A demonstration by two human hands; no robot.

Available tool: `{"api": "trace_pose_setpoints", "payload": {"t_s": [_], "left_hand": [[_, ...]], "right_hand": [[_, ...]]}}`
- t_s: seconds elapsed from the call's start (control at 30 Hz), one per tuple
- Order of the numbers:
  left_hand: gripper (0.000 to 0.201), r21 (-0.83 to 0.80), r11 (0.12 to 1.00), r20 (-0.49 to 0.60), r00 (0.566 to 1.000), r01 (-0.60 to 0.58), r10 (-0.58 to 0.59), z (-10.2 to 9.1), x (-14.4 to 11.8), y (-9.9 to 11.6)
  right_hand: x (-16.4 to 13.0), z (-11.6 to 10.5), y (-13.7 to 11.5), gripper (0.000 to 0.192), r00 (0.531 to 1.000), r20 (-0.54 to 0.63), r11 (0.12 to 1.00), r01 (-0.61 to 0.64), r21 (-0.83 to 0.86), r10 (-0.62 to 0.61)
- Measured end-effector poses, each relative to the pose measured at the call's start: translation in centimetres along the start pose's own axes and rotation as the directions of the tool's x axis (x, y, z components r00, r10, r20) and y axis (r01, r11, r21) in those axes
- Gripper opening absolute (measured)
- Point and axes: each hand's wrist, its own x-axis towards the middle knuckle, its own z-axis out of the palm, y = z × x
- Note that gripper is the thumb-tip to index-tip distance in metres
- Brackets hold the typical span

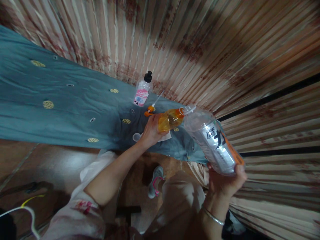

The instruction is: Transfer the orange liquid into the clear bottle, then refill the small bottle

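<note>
My left hand (152, 130) is closed around the lower part of an orange see-through bottle (170, 120), tilted with its neck to the right. My right hand (225, 178) grips the base of a large clear plastic bottle (212, 140) with a silver and orange label. The big bottle leans to the upper left, and its mouth meets the neck of the orange bottle. Whether liquid passes between them I cannot tell. Just beyond my left hand lies an orange pump top (149, 110) with a thin clear tube. A white round cap (136, 137) rests beside my left wrist.
A clear bottle with a black cap and pink label (142, 93) stands at the back of the teal cloth (75, 110). Pleated curtains (120, 40) hang behind it and to the right. Dark bars (272, 96) cross the right side. A white cable (31, 213) is at lower left.
</note>
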Motion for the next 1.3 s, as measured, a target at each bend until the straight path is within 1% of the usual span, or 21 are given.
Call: {"api": "trace_pose_setpoints", "payload": {"t_s": [0.33, 0.67, 0.87, 1.07, 1.3], "left_hand": [[0.072, -0.015, 1.000, 0.012, 1.000, 0.005, -0.005, -0.18, 0.02, 0.07], [0.070, -0.034, 0.999, 0.012, 1.000, 0.002, -0.002, -0.08, 0.02, -0.13], [0.067, -0.035, 0.999, 0.001, 1.000, -0.012, 0.012, -0.08, -0.03, -0.13], [0.069, -0.023, 1.000, 0.004, 1.000, 0.010, -0.009, -0.09, -0.05, -0.05], [0.067, -0.043, 0.999, -0.023, 1.000, -0.008, 0.007, 0.08, -0.09, -0.21]], "right_hand": [[-0.12, 0.14, -0.08, 0.057, 1.000, -0.008, 1.000, -0.006, -0.015, 0.006], [-0.23, 0.20, -0.14, 0.053, 1.000, -0.009, 1.000, 0.002, -0.016, -0.002], [-0.20, 0.20, -0.13, 0.054, 1.000, -0.016, 1.000, -0.002, -0.010, 0.002], [-0.01, 0.10, -0.07, 0.058, 1.000, -0.029, 0.999, 0.003, -0.032, -0.004], [-0.03, 0.25, -0.21, 0.058, 1.000, -0.003, 0.999, 0.009, -0.030, -0.009]]}}
